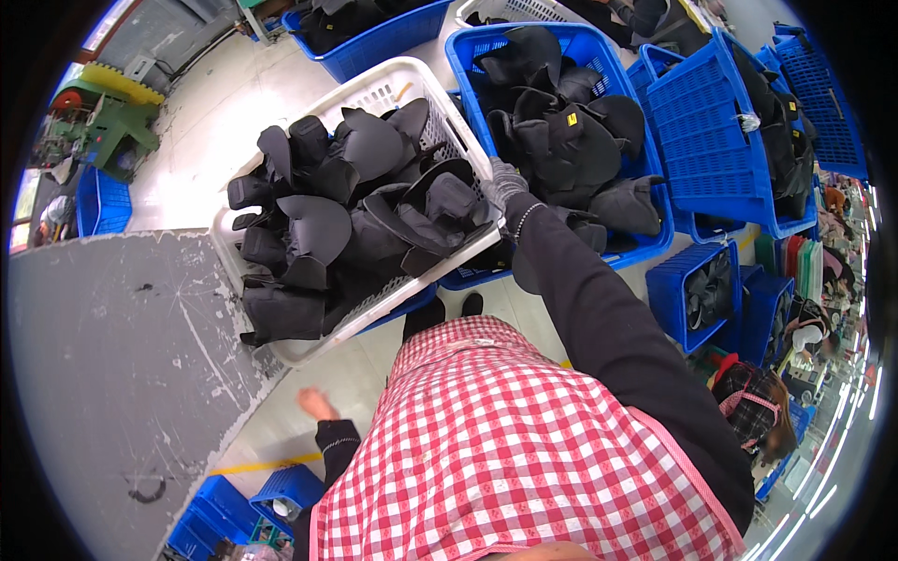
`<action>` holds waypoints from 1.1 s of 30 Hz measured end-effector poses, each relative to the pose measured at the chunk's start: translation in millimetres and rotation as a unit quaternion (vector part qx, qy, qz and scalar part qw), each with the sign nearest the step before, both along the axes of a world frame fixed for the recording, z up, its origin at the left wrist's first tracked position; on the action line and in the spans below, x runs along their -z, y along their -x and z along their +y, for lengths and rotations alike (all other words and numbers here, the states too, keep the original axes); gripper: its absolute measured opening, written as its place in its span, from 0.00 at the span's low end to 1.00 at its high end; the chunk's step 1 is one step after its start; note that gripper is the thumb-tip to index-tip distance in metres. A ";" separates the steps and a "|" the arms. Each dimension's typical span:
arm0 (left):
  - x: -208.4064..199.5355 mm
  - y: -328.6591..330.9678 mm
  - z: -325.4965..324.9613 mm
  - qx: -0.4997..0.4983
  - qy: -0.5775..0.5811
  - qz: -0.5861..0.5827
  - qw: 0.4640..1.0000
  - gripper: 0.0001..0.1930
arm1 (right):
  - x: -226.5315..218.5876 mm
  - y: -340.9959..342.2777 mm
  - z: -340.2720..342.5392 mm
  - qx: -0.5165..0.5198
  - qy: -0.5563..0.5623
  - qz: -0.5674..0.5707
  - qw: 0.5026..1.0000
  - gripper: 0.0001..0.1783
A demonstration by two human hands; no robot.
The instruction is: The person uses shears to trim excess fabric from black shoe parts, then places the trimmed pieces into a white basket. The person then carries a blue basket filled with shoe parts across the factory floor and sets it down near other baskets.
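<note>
My right hand (506, 184), in a grey knitted glove, reaches forward and is closed on the right rim of a white plastic basket (374, 309). Dark sewn pieces (318, 234) with stiff, curved, brim-like flaps are heaped in that basket. Beside it on the right, close to my gloved hand, stands a blue basket (458, 47) filled with similar black pieces (561, 140). My left hand (318, 404) is bare and hangs low at my left side, apart from the baskets. Motion blur hides how its fingers are held.
A worn grey panel or tabletop (122, 355) borders the white basket on the left. More blue baskets (702, 131) are stacked at right, another (374, 42) stands at the back. A green machine (117, 131) is far left. Another person (753, 402) is at the lower right.
</note>
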State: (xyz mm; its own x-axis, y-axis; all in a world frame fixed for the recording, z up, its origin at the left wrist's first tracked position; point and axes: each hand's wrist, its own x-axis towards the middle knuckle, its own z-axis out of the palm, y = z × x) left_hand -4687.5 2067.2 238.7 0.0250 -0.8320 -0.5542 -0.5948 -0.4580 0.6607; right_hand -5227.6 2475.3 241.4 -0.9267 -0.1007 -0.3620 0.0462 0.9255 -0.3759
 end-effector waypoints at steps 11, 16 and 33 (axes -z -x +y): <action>15.3 102.7 -179.3 0.220 0.137 0.048 0.965 0.29 | 33.4 76.2 -73.1 -0.004 -0.079 0.041 0.996 0.27; 57.8 140.9 -225.1 0.038 0.051 0.110 0.992 0.32 | 55.3 107.1 -83.9 0.017 -0.065 0.027 0.997 0.32; 34.1 163.8 -229.0 -0.019 -0.157 0.311 0.937 0.34 | 120.7 201.2 -53.7 -0.122 -0.058 0.075 0.988 0.38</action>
State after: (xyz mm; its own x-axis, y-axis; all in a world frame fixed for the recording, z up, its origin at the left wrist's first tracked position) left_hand -4851.3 1838.2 204.7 -0.3576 -0.6304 -0.6890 -0.1193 -0.7009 0.7032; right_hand -5428.8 2421.6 120.8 -0.9240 -0.2942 -0.2442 -0.2327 0.9395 -0.2514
